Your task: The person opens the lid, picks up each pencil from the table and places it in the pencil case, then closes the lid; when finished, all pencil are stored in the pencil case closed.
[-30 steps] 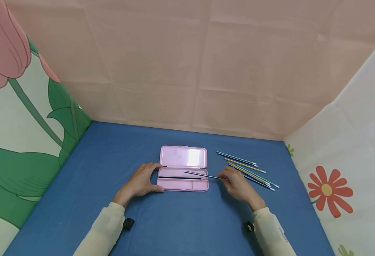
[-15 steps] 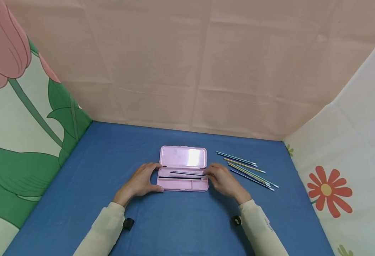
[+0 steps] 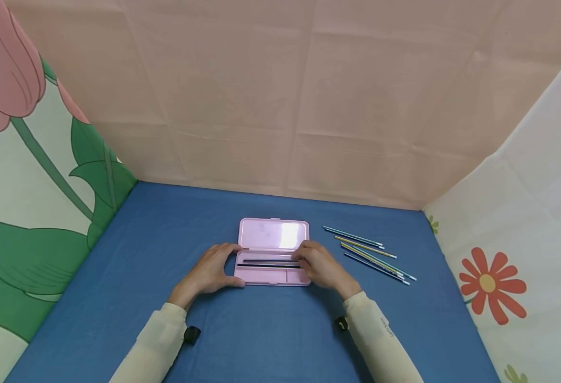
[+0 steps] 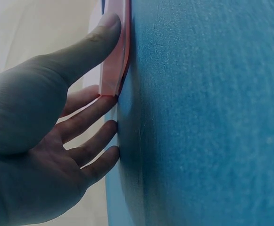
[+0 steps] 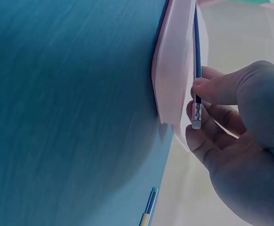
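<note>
A pink pencil case [image 3: 261, 276] lies on the blue cloth with its lid [image 3: 263, 233] raised at the back. My left hand [image 3: 209, 270] holds the case by its left end, thumb at the front and fingers toward the back. Between thumb and fingers, my right hand [image 3: 323, 267] pinches a dark pencil [image 5: 197, 52] near its white eraser end, over the right end of the case. That pencil lies along the case, its far tip hidden in the right wrist view. Another dark pencil [image 3: 256, 265] lies in the tray, just in front of the held one.
Several pencils [image 3: 373, 259], yellow, green and dark, lie loosely fanned on the cloth to the right of the case. A beige backdrop [image 3: 280, 106] stands behind, with flower-printed panels at the left and right.
My right hand has carried the pencil leftward from beside the case and lowered it to the tray, where it now lies nearly level with the other pencil. The left hand stays put.
</note>
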`<act>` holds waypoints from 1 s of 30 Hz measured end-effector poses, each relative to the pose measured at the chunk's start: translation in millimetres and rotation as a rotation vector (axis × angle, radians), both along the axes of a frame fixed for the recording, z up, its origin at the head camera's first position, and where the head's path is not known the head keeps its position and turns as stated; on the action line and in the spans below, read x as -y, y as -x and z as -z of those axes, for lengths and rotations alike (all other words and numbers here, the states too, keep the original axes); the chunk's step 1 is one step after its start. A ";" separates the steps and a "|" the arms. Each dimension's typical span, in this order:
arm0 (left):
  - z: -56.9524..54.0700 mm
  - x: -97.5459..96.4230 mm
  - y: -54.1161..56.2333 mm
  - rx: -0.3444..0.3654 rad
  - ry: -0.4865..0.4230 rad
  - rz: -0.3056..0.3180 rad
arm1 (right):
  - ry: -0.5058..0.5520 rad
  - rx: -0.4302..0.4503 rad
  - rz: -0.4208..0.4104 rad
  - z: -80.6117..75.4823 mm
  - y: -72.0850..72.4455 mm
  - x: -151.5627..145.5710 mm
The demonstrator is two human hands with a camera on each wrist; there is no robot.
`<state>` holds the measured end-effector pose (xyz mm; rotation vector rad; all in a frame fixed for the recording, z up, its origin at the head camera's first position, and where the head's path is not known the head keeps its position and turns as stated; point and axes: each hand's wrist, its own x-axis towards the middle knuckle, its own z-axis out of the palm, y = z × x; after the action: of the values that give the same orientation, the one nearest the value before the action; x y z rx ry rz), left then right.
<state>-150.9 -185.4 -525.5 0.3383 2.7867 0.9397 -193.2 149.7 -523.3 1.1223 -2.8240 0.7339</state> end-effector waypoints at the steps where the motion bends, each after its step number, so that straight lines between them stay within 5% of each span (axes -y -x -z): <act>1: 0.2 0.1 0.0 -0.001 0.000 0.002 | -0.002 0.006 0.000 0.7 0.5 1.2; 30: 4.2 1.7 2.0 -0.013 -0.008 0.004 | -0.019 0.087 -0.023 3.2 6.6 16.2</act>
<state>-152.9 -187.2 -529.7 0.3527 2.7934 0.9507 -199.8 133.5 -526.5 1.1549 -2.8994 0.7780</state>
